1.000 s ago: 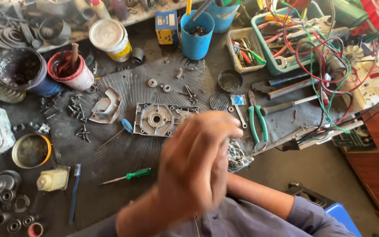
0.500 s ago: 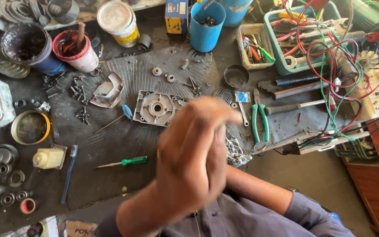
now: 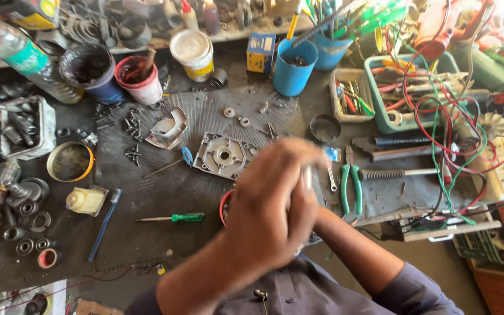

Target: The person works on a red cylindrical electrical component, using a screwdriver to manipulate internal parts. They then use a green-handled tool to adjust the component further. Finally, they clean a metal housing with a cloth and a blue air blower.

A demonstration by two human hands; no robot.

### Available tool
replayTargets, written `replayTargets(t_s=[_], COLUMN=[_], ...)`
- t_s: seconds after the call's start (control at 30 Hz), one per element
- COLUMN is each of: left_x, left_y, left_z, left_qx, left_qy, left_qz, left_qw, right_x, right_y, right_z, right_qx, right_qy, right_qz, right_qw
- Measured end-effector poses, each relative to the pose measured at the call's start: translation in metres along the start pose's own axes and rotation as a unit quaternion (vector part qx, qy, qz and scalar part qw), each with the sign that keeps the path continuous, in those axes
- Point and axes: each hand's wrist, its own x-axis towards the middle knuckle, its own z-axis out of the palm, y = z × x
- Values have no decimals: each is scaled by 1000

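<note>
Close under the camera, my left hand (image 3: 269, 204) is curled over my right hand (image 3: 321, 217), which is mostly hidden behind it. Both are blurred. A thin pale metal piece (image 3: 307, 175) shows between the fingers. A red ring (image 3: 224, 207) peeks out from behind the left hand, its shape unclear. Just beyond the hands, a grey metal cover plate (image 3: 224, 155) lies on the dark bench mat (image 3: 164, 186). A green-handled screwdriver (image 3: 173, 217) lies to the left, and green-handled pliers (image 3: 351, 186) to the right.
Blue cups of tools (image 3: 294, 70), paint tubs (image 3: 141, 79) and a white tub (image 3: 192, 52) stand at the back. A green tray with tangled red and green wires (image 3: 433, 99) fills the right. Bearings and rings (image 3: 27, 233), a yellow-rimmed bowl (image 3: 70, 161) and scattered screws (image 3: 130, 140) lie at the left.
My hands stay pressed together and have shifted a little up and to the right in view. The view has drifted, so more of the bench's left side shows.
</note>
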Motion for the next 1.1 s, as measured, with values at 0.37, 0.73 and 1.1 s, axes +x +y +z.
replayTargets(t_s=[0.37, 0.73, 1.1], left_x=[35, 15, 29], left_y=[-29, 19, -28], left_z=[-40, 1, -23], left_qx=[-401, 78, -245], left_qy=[-224, 77, -202], left_qz=[-76, 19, 55], left_qw=[885, 994, 947], right_x=[2, 6, 0], right_y=[0, -7, -10], right_z=[-9, 60, 43], right_qx=[-104, 158, 133], right_qy=[-17, 101, 66], right_qz=[29, 47, 57], right_qw=[994, 981, 987])
